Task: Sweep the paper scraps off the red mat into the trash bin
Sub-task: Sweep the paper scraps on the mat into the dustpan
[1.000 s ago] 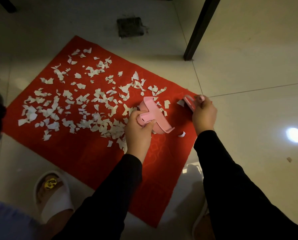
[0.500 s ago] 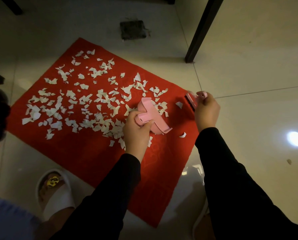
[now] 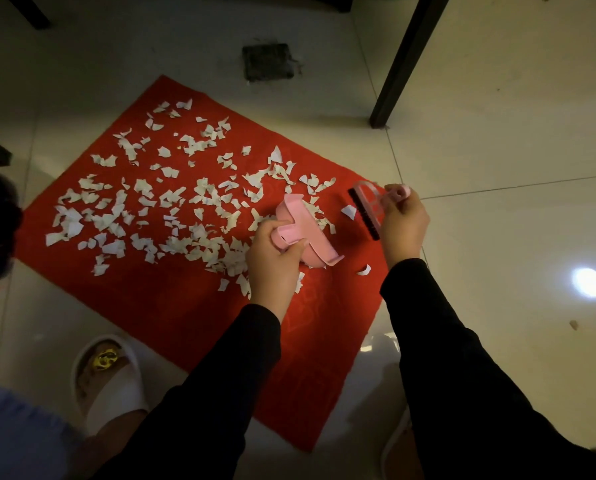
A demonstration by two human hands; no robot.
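A red mat [image 3: 171,306] lies on the tiled floor, strewn with many white paper scraps [image 3: 158,209]. My left hand [image 3: 272,265] is shut on the handle of a small pink dustpan [image 3: 307,233], which rests on the mat at the right end of the scrap pile. My right hand [image 3: 404,223] holds a small pink brush [image 3: 367,211] with dark bristles, tilted just above the mat's right edge. One scrap [image 3: 349,212] lies between brush and dustpan, and another [image 3: 364,270] sits nearer me. No trash bin is in view.
A dark table leg [image 3: 404,64] stands on the floor beyond the mat's far right. A square floor drain [image 3: 268,62] lies behind the mat. My slippered foot [image 3: 106,379] is at the mat's near left edge. A lamp's reflection [image 3: 589,282] shines on the tiles.
My right hand has lifted and turned the brush, so its dark bristles now show. The dustpan in my left hand has hardly moved.
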